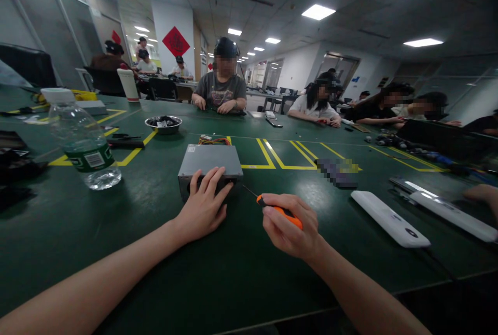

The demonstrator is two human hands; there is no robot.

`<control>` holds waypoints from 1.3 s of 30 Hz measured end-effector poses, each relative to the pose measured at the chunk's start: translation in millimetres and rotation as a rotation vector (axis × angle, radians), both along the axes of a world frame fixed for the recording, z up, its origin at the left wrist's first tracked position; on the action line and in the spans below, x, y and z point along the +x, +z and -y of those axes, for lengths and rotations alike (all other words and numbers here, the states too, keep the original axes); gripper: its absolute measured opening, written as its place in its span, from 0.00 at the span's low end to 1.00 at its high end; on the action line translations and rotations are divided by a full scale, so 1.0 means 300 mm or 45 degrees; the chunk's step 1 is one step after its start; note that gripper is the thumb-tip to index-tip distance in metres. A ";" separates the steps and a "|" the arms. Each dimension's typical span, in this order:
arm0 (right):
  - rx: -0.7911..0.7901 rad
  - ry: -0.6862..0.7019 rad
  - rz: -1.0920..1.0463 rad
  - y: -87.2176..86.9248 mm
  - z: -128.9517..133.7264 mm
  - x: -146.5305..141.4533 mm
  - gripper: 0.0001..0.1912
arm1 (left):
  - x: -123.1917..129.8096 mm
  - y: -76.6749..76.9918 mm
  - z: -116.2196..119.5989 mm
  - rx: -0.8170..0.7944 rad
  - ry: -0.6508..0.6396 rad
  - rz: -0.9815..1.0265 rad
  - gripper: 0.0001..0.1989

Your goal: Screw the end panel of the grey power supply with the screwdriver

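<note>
Green tbl (233,278); bottle lbl (80,161) w/ barcode (94,159); R hand (299,228) holds screwdriver (288,217).

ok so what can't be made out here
In the head view:
Metal box: near face partly covered by the left hand.
Screwdriver: part of its handle hidden inside the right hand; tip too small to tell whether it touches the box.
Metal bowl: contents too small to identify.
Another person's hand: cut off by the right edge.
</note>
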State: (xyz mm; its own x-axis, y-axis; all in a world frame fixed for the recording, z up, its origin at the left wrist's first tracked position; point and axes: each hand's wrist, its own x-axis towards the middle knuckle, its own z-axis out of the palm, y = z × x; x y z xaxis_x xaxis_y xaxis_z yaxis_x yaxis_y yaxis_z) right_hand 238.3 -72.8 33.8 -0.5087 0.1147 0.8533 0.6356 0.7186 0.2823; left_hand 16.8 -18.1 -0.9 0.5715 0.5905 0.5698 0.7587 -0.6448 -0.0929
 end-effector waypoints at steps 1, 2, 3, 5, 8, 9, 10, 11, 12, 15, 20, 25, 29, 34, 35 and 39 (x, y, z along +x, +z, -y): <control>-0.006 -0.002 0.007 -0.002 0.000 0.000 0.14 | -0.001 0.002 0.000 -0.007 -0.002 -0.004 0.23; -0.009 -0.003 0.014 -0.002 0.000 0.000 0.15 | -0.002 0.003 0.001 -0.013 -0.004 -0.004 0.23; -0.009 -0.005 0.016 -0.002 0.000 -0.002 0.15 | -0.002 0.005 0.002 -0.020 -0.007 -0.005 0.23; -0.007 -0.010 0.015 0.001 0.000 -0.008 0.15 | -0.003 0.008 0.003 -0.028 -0.012 -0.004 0.23; -0.010 -0.022 0.025 0.006 -0.003 -0.019 0.14 | -0.003 0.011 0.005 -0.031 -0.016 0.002 0.23; -0.009 -0.021 0.032 0.006 -0.004 -0.021 0.13 | -0.004 0.011 0.006 -0.033 -0.017 0.004 0.23; -0.008 -0.020 0.039 0.005 -0.006 -0.023 0.13 | -0.004 0.011 0.006 -0.034 -0.019 0.006 0.23; -0.009 -0.016 0.046 0.003 -0.007 -0.025 0.13 | -0.004 0.012 0.007 -0.035 -0.021 0.010 0.23; -0.013 -0.013 0.052 0.001 -0.008 -0.026 0.14 | -0.005 0.012 0.007 -0.036 -0.023 0.015 0.23; -0.034 -0.019 0.071 -0.006 -0.010 -0.027 0.14 | -0.006 0.011 0.008 -0.038 -0.027 0.026 0.23; -0.044 -0.028 0.083 -0.008 -0.009 -0.028 0.15 | -0.006 0.011 0.008 -0.038 -0.024 0.025 0.24; -0.028 -0.033 0.099 -0.005 -0.010 -0.032 0.16 | -0.005 0.011 0.008 -0.031 -0.023 0.018 0.23; -0.014 -0.038 0.073 -0.007 -0.015 -0.034 0.15 | -0.005 0.010 0.007 -0.037 -0.020 0.004 0.24; -0.020 -0.031 0.102 -0.014 -0.022 -0.027 0.17 | -0.004 0.006 0.005 -0.031 -0.030 0.034 0.24; -0.010 -0.034 0.114 -0.015 -0.023 -0.028 0.17 | -0.004 0.006 0.004 -0.030 -0.034 0.039 0.24; 0.050 -0.073 0.156 -0.016 -0.013 -0.052 0.14 | -0.004 0.007 0.005 -0.030 -0.043 0.042 0.23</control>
